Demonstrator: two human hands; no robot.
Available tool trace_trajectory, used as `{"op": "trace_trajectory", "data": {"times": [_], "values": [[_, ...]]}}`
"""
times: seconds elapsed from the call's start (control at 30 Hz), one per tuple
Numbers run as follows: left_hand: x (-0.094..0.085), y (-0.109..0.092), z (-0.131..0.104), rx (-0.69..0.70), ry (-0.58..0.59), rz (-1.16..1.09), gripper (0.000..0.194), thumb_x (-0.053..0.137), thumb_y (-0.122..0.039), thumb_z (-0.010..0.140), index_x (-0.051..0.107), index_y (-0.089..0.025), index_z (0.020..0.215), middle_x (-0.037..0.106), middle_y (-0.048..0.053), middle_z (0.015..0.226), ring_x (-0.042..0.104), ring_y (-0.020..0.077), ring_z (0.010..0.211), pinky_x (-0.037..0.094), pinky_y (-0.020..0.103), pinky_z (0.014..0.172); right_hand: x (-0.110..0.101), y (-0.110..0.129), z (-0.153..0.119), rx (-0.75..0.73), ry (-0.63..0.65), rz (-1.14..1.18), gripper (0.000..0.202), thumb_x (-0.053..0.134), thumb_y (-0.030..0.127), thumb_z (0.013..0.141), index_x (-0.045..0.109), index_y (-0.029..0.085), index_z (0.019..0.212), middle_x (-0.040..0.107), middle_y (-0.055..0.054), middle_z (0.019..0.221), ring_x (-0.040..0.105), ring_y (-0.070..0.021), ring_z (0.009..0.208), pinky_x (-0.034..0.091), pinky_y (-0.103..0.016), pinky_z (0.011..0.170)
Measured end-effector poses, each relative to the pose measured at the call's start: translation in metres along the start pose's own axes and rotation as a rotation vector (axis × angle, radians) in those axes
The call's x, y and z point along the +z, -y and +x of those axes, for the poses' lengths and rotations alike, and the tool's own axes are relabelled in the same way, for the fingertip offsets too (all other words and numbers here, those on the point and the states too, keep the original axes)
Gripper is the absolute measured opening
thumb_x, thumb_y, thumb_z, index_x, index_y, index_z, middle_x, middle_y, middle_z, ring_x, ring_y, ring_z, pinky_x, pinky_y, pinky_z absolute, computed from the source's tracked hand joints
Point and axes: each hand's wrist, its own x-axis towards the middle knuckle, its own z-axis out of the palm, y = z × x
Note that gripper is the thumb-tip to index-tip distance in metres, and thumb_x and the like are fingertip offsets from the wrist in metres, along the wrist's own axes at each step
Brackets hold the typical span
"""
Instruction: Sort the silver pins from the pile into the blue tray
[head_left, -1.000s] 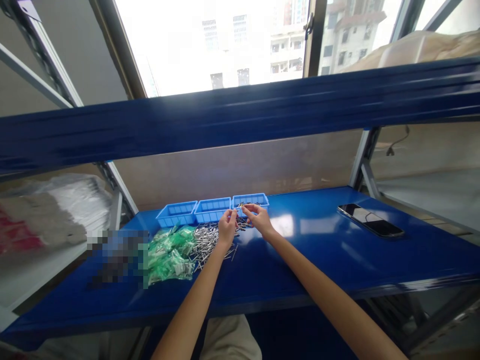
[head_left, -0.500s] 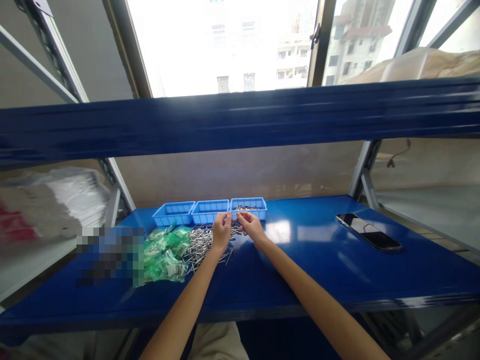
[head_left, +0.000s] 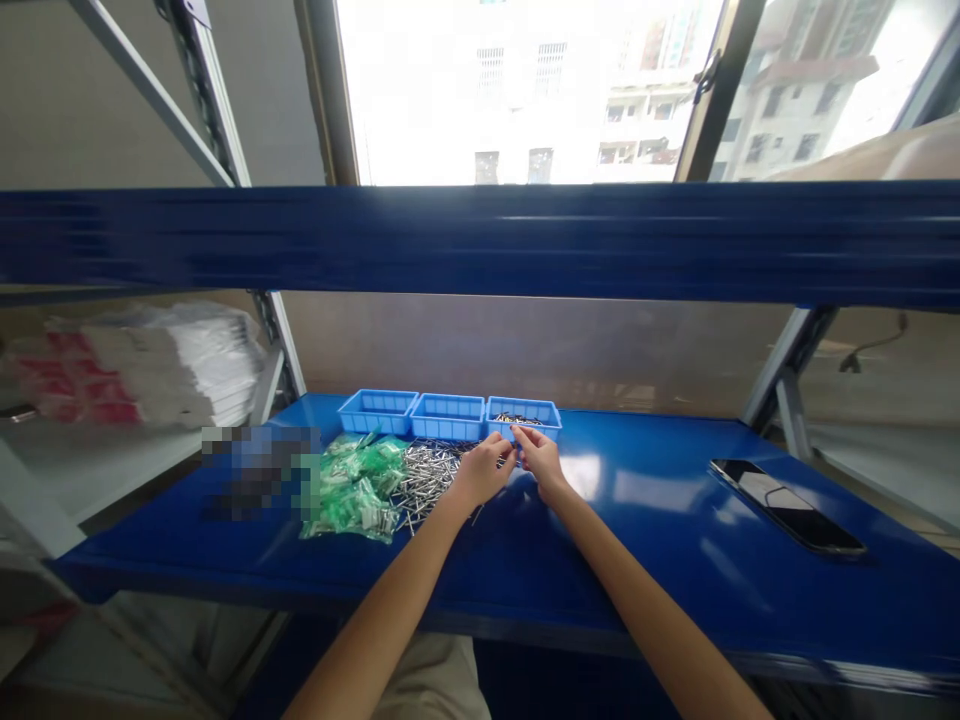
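Observation:
My left hand (head_left: 484, 472) is over the right edge of a pile of thin silvery metal pins (head_left: 426, 478), its fingers bent together and pointing right. Close beside it, my right hand (head_left: 540, 460) pinches with thumb and fingertips just in front of the right-hand blue bin (head_left: 556, 428). The two sets of fingertips nearly meet. Whatever they hold is too small to make out. Small metal pieces (head_left: 517, 420) lie in that right-hand bin. Left of the pile are green-tinted plastic bags (head_left: 356, 490) with metal pieces showing inside.
The middle blue bin (head_left: 448, 420) and left blue bin (head_left: 379, 415) stand in the same row. A phone (head_left: 787, 505) lies at the right of the blue table (head_left: 645, 600). A blue shelf beam (head_left: 480, 240) crosses above. A blurred dark patch is at far left.
The view has turned, so the table's contents appear farther right. My left hand has tilted from pointing upward to pointing right, with its fingers more curled. My right hand stays pinched near it.

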Motion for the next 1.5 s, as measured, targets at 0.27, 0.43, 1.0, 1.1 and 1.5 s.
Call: {"op": "trace_trajectory", "data": {"times": [0.27, 0.43, 1.0, 1.1, 1.5], "values": [[0.000, -0.006, 0.000, 0.000, 0.029, 0.022, 0.027, 0.038, -0.033, 0.085, 0.059, -0.020, 0.076, 0.056, 0.000, 0.084, 0.052, 0.0086, 0.064, 0.033, 0.020, 0.054, -0.007, 0.004, 0.004, -0.023, -0.045, -0.059, 0.037, 0.062, 0.043, 0.062, 0.063, 0.012, 0.083, 0.059, -0.002, 0.070, 0.041, -0.0045, 0.042, 0.031, -0.018, 0.037], [-0.007, -0.010, 0.001, -0.120, -0.087, 0.063, 0.029, 0.039, -0.034, 0.084, 0.060, -0.020, 0.071, 0.057, 0.000, 0.081, 0.054, 0.0109, 0.071, 0.034, 0.020, 0.056, -0.014, 0.009, 0.008, -0.057, -0.104, -0.132, 0.034, 0.061, 0.041, 0.064, 0.064, 0.011, 0.080, 0.060, -0.003, 0.067, 0.043, -0.0055, 0.041, 0.033, -0.017, 0.036], [-0.005, 0.000, 0.005, -0.379, -0.159, 0.057, 0.032, 0.039, -0.040, 0.081, 0.061, -0.020, 0.068, 0.061, 0.002, 0.083, 0.055, 0.0130, 0.069, 0.032, 0.023, 0.057, -0.020, 0.005, 0.009, -0.363, 0.015, -0.668, 0.021, 0.053, 0.034, 0.073, 0.066, 0.022, 0.083, 0.066, -0.002, 0.092, 0.060, -0.0124, 0.059, 0.045, -0.024, 0.053], [-0.004, 0.001, 0.004, -0.384, -0.157, 0.070, 0.032, 0.040, -0.040, 0.081, 0.062, -0.020, 0.069, 0.061, 0.002, 0.085, 0.056, 0.0135, 0.070, 0.034, 0.024, 0.058, -0.019, 0.004, 0.002, -0.492, 0.021, -0.940, 0.016, 0.056, 0.036, 0.071, 0.066, 0.025, 0.077, 0.066, 0.000, 0.089, 0.061, -0.0165, 0.074, 0.044, -0.026, 0.062], [-0.005, 0.004, 0.003, -0.362, -0.115, 0.147, 0.033, 0.040, -0.038, 0.081, 0.063, -0.018, 0.070, 0.060, 0.006, 0.087, 0.057, 0.0152, 0.070, 0.040, 0.025, 0.061, -0.016, 0.004, -0.002, -0.408, 0.095, -1.014, 0.025, 0.059, 0.047, 0.068, 0.069, 0.026, 0.077, 0.068, -0.001, 0.087, 0.061, -0.0221, 0.085, 0.043, -0.028, 0.068]]}}
